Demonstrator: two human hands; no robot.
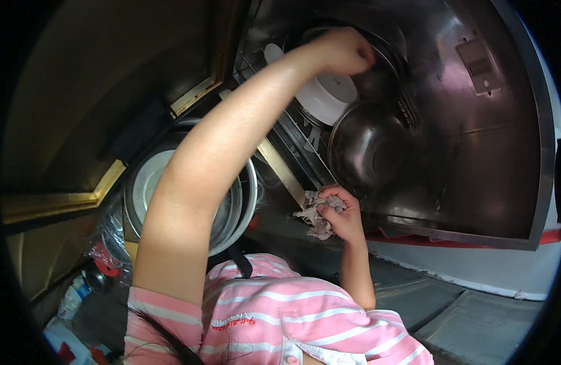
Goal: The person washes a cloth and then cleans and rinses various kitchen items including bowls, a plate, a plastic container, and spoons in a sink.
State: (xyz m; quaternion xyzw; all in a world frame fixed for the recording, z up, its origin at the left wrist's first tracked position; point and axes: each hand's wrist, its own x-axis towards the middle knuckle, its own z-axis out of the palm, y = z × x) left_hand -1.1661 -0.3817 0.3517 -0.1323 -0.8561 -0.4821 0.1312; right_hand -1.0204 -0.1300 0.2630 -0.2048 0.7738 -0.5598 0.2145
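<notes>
My left hand (346, 52) reaches over dishes and cookware inside a metal-lined cabinet compartment (481, 150). Its fingers are curled and blurred, close to the rim of a large dark round pan (392, 52); whether it grips anything is hidden. Below that hand a white bowl (330, 98) lies upside down. A shiny stainless steel bowl (374, 146) sits beside it, open side not clearly visible. Near the compartment's front edge, my right hand (346, 216) holds a crumpled greyish cloth (319, 214) between thumb and fingers.
Metal rails (303, 150) run along the compartment's front. Dark cabinet fronts with gold-coloured trim (109, 182) stand at left. Under my left arm are stacked metal pots or basins (228, 223). A small panel (479, 66) is fixed to the right wall. Plastic-wrapped items (109, 255) lie lower left.
</notes>
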